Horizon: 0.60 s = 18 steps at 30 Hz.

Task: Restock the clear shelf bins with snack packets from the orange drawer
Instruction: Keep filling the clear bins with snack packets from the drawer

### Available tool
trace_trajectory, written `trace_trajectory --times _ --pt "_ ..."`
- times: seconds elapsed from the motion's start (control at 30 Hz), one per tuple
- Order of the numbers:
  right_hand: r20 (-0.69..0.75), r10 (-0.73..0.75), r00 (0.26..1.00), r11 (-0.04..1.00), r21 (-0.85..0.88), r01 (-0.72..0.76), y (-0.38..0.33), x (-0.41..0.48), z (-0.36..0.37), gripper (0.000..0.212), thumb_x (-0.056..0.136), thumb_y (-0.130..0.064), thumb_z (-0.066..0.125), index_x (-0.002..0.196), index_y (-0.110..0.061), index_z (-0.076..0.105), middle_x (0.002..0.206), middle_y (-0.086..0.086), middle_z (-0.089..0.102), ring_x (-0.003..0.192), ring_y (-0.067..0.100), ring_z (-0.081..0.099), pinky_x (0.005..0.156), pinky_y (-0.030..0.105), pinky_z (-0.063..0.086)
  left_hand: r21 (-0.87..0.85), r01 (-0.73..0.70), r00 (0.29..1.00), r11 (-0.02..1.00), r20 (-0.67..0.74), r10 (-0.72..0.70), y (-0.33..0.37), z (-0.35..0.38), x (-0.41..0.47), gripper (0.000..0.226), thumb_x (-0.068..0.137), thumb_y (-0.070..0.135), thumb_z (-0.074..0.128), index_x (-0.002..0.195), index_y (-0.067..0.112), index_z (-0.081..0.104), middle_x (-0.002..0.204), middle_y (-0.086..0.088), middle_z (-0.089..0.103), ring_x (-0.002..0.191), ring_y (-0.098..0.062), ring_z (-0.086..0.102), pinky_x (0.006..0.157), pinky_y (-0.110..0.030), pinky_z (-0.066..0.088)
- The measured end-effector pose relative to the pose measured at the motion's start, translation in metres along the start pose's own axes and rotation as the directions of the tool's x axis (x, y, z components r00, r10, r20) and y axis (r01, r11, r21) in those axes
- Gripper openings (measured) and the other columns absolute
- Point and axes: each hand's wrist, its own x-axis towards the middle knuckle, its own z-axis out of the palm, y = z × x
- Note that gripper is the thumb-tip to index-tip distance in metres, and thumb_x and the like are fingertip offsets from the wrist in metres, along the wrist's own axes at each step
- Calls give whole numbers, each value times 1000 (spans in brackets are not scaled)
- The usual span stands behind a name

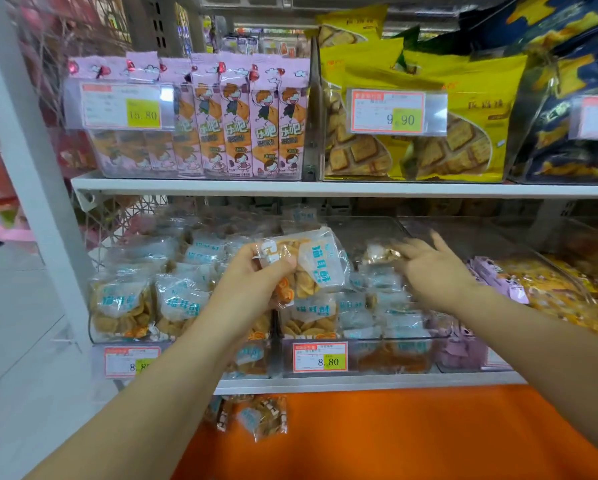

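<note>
My left hand (pixel 252 282) grips a clear snack packet (pixel 311 265) of orange crisps with blue lettering, held above the clear shelf bins (pixel 186 336). My right hand (pixel 429 268) reaches into the middle bin (pixel 370 230), fingers spread and touching a small clear packet (pixel 380 252) at the back. The bins on the lower shelf hold several of the same packets (pixel 121 303). Below the shelf the orange drawer (pixel 412 434) is open, with a few packets (pixel 256 417) lying at its left end.
The upper shelf (pixel 325 188) carries pink cartoon boxes (pixel 242 123), yellow biscuit bags (pixel 429 109) and dark blue bags (pixel 567 81). Price tags (pixel 320 356) hang on the bin fronts. A bin of purple and yellow packets (pixel 533 289) stands at the right. A white upright post (pixel 31 150) bounds the left.
</note>
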Motion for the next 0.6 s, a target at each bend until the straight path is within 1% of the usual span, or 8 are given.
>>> trace_trajectory --times 0.07,0.1,0.17,0.2,0.3,0.37,0.47,0.6 --pt "-300 78 951 943 332 28 1 -13 -5 25 81 -14 70 106 -16 71 121 8 62 115 29 56 106 47 32 -49 20 1000 999 0 -20 -1 0 -1 18 89 13 64 103 15 53 98 -11 71 83 -23 71 65 -34 55" --pt "-374 193 907 838 543 46 -1 -23 -15 15 76 -16 76 91 -15 72 102 4 68 98 25 64 94 34 43 -93 34 999 995 8 -33 0 0 -2 19 88 9 64 102 13 51 99 -13 71 83 -24 71 62 -33 55" --pt "-280 382 881 563 826 18 -9 -45 -36 19 73 -23 78 73 -16 61 77 -7 63 71 5 59 64 14 41 -179 66 998 982 31 -61 0 1 -5 21 88 4 62 101 12 48 98 -16 71 81 -23 71 59 -31 57" --pt "-208 414 886 458 889 -5 -13 -54 -41 24 73 -25 78 72 -15 56 72 -8 60 64 2 55 56 12 38 -210 76 997 975 43 -68 0 3 -7 22 88 2 61 103 11 48 98 -16 71 80 -22 72 59 -29 58" --pt "-1 365 931 164 985 -63 -19 -73 -53 36 68 -23 81 84 -19 50 80 -6 64 71 -4 61 60 12 47 -222 66 997 973 58 -54 -2 12 -15 25 88 0 61 105 11 46 97 -14 70 74 -17 72 56 -24 56" --pt "143 280 949 -112 987 -116 -23 -80 -56 48 59 -28 78 98 -24 52 94 2 71 85 11 69 72 29 57 -191 30 999 981 28 -26 -8 18 -18 26 87 0 62 101 15 47 94 -10 69 73 -15 72 55 -23 55" --pt "187 181 965 -413 905 -98 -30 -86 -65 52 60 -21 71 110 -14 58 93 7 74 85 18 70 67 29 57 -149 3 999 989 48 4 -15 25 -21 34 85 2 65 110 22 52 109 -11 67 93 -22 70 72 -32 56" --pt "230 183 956 -693 720 -40 -45 -91 -70 50 68 -13 67 115 -4 53 98 18 71 82 24 71 62 28 58 -321 153 962 935 264 -67 -14 34 -28 50 86 -9 56 124 24 53 109 -16 67 85 -23 70 67 -35 59"
